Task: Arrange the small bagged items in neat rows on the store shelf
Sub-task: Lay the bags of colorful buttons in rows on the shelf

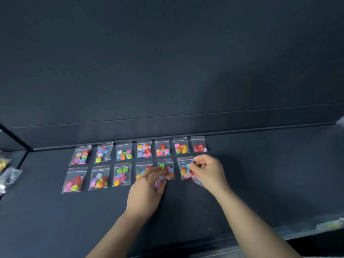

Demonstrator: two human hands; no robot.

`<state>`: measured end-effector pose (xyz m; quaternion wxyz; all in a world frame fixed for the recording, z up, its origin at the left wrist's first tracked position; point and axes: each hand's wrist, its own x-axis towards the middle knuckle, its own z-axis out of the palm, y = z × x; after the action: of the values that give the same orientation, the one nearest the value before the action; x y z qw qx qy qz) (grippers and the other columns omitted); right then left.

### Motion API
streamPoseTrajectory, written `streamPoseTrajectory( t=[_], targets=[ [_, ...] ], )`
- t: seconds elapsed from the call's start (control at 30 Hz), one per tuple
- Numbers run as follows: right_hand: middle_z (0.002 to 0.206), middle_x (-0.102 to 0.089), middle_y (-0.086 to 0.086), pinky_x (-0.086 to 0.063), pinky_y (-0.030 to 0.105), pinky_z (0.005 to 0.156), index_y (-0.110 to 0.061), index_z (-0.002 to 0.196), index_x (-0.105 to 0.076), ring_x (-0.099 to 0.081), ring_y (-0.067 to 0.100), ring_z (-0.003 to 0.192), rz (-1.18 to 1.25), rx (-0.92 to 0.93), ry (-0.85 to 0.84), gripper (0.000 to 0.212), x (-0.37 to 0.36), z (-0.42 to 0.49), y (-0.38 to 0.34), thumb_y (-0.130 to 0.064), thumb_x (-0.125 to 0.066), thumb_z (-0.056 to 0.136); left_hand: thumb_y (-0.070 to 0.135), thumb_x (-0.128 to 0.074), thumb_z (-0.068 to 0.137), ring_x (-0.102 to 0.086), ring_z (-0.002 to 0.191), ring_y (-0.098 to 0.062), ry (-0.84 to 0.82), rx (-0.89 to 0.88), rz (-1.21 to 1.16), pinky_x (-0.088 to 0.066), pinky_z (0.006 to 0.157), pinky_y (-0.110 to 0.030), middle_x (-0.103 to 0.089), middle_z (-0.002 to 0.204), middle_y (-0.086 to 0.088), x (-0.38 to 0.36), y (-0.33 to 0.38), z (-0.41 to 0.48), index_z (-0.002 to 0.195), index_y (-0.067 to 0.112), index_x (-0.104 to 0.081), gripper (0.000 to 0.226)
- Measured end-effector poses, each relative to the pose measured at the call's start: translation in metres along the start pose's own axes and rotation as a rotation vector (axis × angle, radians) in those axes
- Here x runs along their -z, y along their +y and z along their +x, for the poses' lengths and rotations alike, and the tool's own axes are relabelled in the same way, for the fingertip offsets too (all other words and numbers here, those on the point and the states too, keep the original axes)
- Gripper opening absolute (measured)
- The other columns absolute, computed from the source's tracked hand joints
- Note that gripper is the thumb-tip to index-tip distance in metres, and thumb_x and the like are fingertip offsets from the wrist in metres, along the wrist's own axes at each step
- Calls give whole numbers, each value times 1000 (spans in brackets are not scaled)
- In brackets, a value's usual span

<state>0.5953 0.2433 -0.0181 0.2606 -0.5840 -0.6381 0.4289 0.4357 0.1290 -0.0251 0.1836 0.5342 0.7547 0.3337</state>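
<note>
Bags of buttons (123,152): two rows on the shelf (260,174).
Right hand (208,172): my fingers pinch a new bag (197,180) at the front row's end.
Left hand (147,190): fingers curl round a spare bag (160,181).
Do it well: lay it flat under the red bag (199,147), same gap.

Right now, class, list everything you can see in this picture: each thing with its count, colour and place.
Back-row bags: seven, clear with mixed coloured buttons, along the back of the shelf.
Front-row bags: six, clear with mixed coloured buttons, in front of the back row; the fourth is partly hidden by the left hand.
Purple bag: one, clear with purple and pink buttons, in the left hand.
End bag: one, clear, mostly hidden, at the right end of the front row.
Side bags: at least two, clear, far left edge.
Shelf: one, dark grey-blue.
Left hand: holds the purple bag.
Right hand: pinches the end bag.
</note>
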Motion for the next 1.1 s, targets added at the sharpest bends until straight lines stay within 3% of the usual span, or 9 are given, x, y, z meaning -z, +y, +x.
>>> streamPoseTrajectory(
  t=[0.07,0.2,0.33,0.6,0.73,0.8,0.87,1.0,1.1],
  targets=[
    [83,-59,-7,-45,19,62,-28,100,-59,-56,7,68,-76,79,-3,25,5,1,7,-20,-73,80,26,-64,89,-62,96,-1,48,17,33,-48,75,-18,-52,112,32,-5,2,-1,108,36,-70,22],
    [83,-48,-10,-42,20,60,-33,112,-66,-50,6,62,-275,304,-152,31,15,1,14,-32,-72,82,33,-61,90,-64,93,-3,95,71,94,-50,71,-20,-55,123,28,-11,8,0,112,40,-68,23],
    [91,-45,-12,-35,13,54,-34,132,-54,-53,6,66,-488,359,-270,44,14,7,9,-44,-60,89,34,-63,89,-65,93,-4,133,71,122,-52,66,-23,-58,123,25,-13,11,0,110,39,-69,22],
    [93,-49,-11,-37,16,60,-31,133,-54,-52,7,81,-512,362,-283,46,14,9,5,-44,-59,90,35,-63,89,-63,101,-4,140,85,157,-50,68,-21,-59,123,23,-14,14,-1,112,37,-69,24],
    [91,-62,-9,-44,14,71,-29,115,-66,-58,2,82,-41,136,-295,25,28,10,4,-33,-60,91,27,-68,86,-67,90,-9,196,119,49,-54,70,-23,-62,115,21,-8,20,-2,107,27,-71,21],
    [102,-67,-10,-44,19,82,-29,104,-70,-61,2,94,274,-2,-318,20,39,9,0,-21,-54,96,21,-72,83,-68,72,-11,197,223,-209,-51,61,-15,-68,98,18,-4,34,-1,101,22,-72,18],
    [97,-67,-7,-45,24,85,-22,101,-72,-62,6,89,526,-61,-362,28,47,6,-3,-6,-51,96,17,-77,79,-67,60,-12,77,357,-551,-49,52,-14,-73,80,4,-4,53,3,95,16,-72,17],
    [94,-66,-5,-50,21,75,-16,103,-71,-58,11,82,691,-35,-421,29,54,-3,-7,5,-57,89,20,-76,80,-43,41,-8,-163,352,-744,-35,42,-14,-54,48,3,-16,81,6,79,2,-70,19],
    [104,-70,-1,-53,28,86,-13,113,-67,-66,18,88,627,-20,-422,34,61,-4,-1,8,-60,86,19,-70,85,-36,46,-14,-186,373,-749,-31,44,-22,-47,48,-1,-21,83,10,75,4,-70,18]
  ],
)
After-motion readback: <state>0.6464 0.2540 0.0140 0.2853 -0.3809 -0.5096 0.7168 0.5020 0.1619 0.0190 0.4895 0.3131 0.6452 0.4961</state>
